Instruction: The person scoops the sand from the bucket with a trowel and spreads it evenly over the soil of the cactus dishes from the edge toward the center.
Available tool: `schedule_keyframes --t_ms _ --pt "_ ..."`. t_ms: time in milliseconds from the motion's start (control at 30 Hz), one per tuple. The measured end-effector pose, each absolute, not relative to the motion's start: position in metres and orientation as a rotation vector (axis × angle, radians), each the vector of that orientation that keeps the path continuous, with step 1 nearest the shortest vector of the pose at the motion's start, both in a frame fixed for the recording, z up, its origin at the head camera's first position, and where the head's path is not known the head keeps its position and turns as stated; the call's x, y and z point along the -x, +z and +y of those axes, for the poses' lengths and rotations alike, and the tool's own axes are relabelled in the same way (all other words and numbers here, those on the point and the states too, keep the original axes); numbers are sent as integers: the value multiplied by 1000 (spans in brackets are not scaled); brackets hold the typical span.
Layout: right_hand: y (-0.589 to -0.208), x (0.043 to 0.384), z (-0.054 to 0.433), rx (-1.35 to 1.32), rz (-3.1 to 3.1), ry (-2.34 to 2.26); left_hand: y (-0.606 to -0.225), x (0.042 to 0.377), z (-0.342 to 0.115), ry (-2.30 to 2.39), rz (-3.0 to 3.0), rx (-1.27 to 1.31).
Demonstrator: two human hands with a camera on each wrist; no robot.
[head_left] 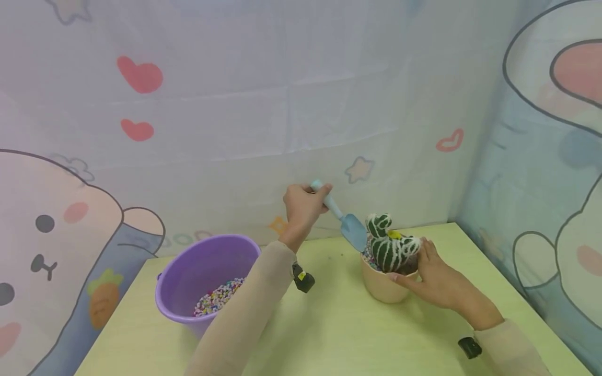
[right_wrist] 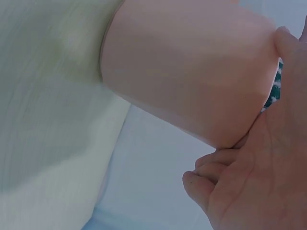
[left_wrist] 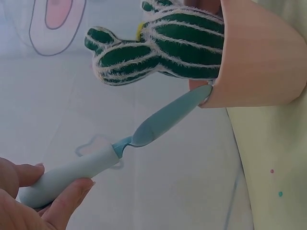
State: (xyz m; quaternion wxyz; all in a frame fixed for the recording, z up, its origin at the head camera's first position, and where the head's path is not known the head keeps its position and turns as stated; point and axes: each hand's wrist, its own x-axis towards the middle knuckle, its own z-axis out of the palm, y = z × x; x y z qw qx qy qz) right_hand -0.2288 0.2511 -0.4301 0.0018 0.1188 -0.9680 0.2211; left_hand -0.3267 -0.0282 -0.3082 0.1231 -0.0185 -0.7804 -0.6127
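Observation:
My left hand grips the pale handle of a small blue toy trowel. The trowel slants down to the right, its tip at the rim of a peach flowerpot. A green cactus with white fuzzy stripes and a yellow spot stands in the pot, with small coloured beads beside it. From the right, my right hand holds the pot by its rim, thumb on the near side and fingers on the far side. In the left wrist view the trowel blade appears edge-on, its tip at the pot's mouth.
A purple bucket stands on the left of the light green table, with multicoloured beads inside. The left forearm passes in front of it. Two tiny beads lie on the table near the pot. A printed cloth hangs behind.

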Motion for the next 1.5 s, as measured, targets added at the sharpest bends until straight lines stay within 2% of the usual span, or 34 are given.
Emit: schedule_keyframes --t_ms 500,1200,1500 --pt "-428 221 234 -239 -2974 499 -302 309 -20 -1652 -2282 232" --pt "-427 220 231 -230 -2924 465 -299 297 -28 -1645 -2270 254" --pt "-401 216 237 -256 -2722 498 -291 288 -40 -1654 -2219 308"
